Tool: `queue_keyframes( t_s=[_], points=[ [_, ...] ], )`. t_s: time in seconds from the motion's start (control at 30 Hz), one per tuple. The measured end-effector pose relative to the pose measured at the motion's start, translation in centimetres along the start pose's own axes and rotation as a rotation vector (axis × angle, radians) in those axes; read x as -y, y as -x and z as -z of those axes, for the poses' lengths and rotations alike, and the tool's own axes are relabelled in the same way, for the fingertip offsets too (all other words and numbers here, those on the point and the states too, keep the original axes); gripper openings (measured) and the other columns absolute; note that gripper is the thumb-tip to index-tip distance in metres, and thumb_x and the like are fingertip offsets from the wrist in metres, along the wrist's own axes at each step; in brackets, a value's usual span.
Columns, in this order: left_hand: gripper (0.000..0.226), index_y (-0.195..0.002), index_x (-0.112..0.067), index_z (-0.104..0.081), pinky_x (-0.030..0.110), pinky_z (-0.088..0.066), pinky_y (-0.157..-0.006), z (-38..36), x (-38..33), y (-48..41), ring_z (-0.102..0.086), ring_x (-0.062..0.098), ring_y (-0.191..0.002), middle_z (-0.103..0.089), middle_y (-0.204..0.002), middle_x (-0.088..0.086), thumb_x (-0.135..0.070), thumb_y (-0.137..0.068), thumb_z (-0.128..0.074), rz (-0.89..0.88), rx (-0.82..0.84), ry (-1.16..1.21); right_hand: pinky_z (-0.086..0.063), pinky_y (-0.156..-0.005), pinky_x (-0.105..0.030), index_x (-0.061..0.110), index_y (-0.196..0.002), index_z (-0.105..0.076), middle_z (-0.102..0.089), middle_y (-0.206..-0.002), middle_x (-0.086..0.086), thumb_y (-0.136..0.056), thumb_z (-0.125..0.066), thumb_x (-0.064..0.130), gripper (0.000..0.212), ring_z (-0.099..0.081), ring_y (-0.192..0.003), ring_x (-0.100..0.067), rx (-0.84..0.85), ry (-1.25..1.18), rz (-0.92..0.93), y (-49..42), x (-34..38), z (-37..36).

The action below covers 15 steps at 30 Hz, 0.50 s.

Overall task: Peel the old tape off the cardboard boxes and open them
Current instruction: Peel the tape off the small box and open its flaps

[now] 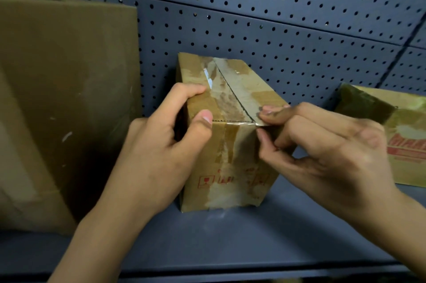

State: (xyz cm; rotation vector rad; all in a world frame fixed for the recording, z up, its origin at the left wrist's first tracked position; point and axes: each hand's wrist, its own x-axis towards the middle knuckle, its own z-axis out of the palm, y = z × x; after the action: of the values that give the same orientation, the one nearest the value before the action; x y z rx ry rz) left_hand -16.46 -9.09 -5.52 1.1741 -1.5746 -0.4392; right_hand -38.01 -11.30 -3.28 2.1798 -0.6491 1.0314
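A small cardboard box (230, 167) stands on a shelf (230, 236), its tape (228, 98) following the top seam away from me toward the pegboard (276, 17). My left hand (159, 149) grips the box's near left corner — fingers over the top, thumb on the front. My right hand (327, 144) pinches what seems the tape's near end, just right of the seam.

Stockroom, pegboard-backed shelf (230, 236), stacked cardboard boxes (64, 98)

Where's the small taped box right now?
Head view, centre: the small taped brown cardboard box stands on the dark grey shelf, gripped by left hand and right hand.
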Motion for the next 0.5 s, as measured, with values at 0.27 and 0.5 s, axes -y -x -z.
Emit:
queue_keyframes(
  t_s=[0.27, 0.5],
  points=[
    [0.037, -0.112, -0.055, -0.051, 0.016, -0.046, -0.058, 0.0, 0.6, -0.8, -0.063, 0.005, -0.079, -0.068, -0.081, -0.007, -0.065, -0.081, -0.034, 0.048, -0.005, -0.029, -0.058, -0.054, -0.04, 0.01, -0.069, -0.059, -0.072, -0.101, -0.007, -0.095, -0.063, 0.023, 0.029, -0.074, -0.085, -0.027, 0.069, 0.01, -0.025, -0.3, 0.3, -0.8],
    [0.024, -0.109, -0.05, -0.053, 0.01, -0.045, -0.061, -0.3, 0.7, -0.8, -0.063, 0.006, -0.076, -0.067, -0.081, -0.006, -0.059, -0.093, -0.038, 0.053, -0.027, -0.021, -0.051, -0.043, -0.034, 0.012, -0.068, -0.056, -0.066, -0.107, -0.014, -0.09, -0.063, 0.039, 0.036, -0.067, -0.076, -0.028, 0.123, 0.139, -0.045, -0.1, 1.8, -1.1]
  ],
)
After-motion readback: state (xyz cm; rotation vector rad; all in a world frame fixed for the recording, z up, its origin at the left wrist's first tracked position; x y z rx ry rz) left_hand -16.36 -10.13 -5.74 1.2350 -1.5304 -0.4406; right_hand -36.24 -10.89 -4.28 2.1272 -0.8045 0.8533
